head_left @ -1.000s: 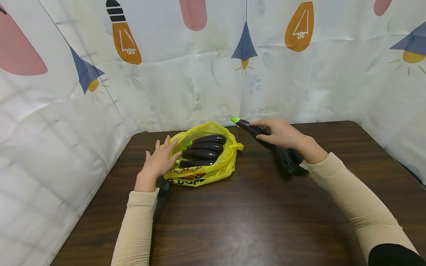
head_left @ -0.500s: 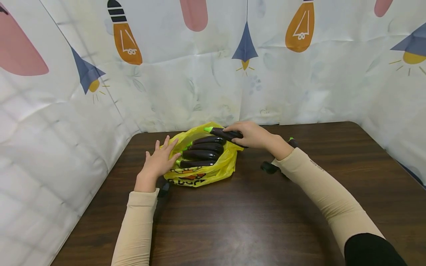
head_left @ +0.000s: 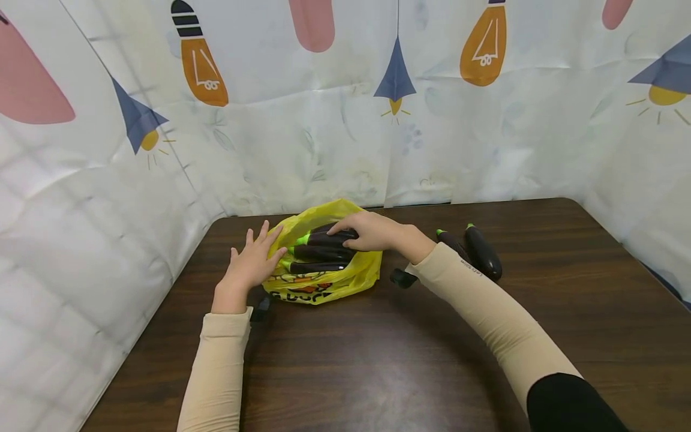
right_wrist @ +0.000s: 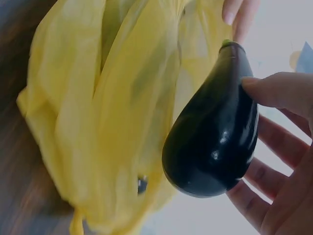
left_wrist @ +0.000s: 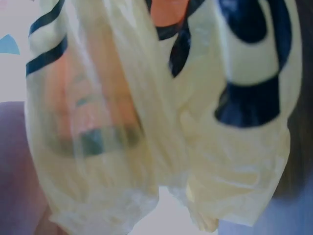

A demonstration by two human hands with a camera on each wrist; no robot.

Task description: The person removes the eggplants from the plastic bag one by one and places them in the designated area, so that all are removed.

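Observation:
A yellow plastic bag (head_left: 345,285) stands on the table with its mouth open, several dark eggplants (head_left: 321,253) lying side by side inside. My left hand (head_left: 248,264) has its fingers spread against the bag's left rim. With thumb and fingers my right hand (head_left: 372,231) grips another eggplant (right_wrist: 215,132), glossy and dark with a green tip, over the far right part of the bag's mouth. In the right wrist view this eggplant overlaps the bag's side. The left wrist view is filled by the bag's blurred printed wall (left_wrist: 234,161).
Two more eggplants rest on the table right of the bag, one (head_left: 483,252) fully visible and one (head_left: 452,241) partly behind the right sleeve. The brown wooden table (head_left: 399,360) backs onto a white printed curtain (head_left: 270,144).
My right hand has carried the eggplant leftward from the right side of the table to over the bag. My left hand has stayed at the bag's rim.

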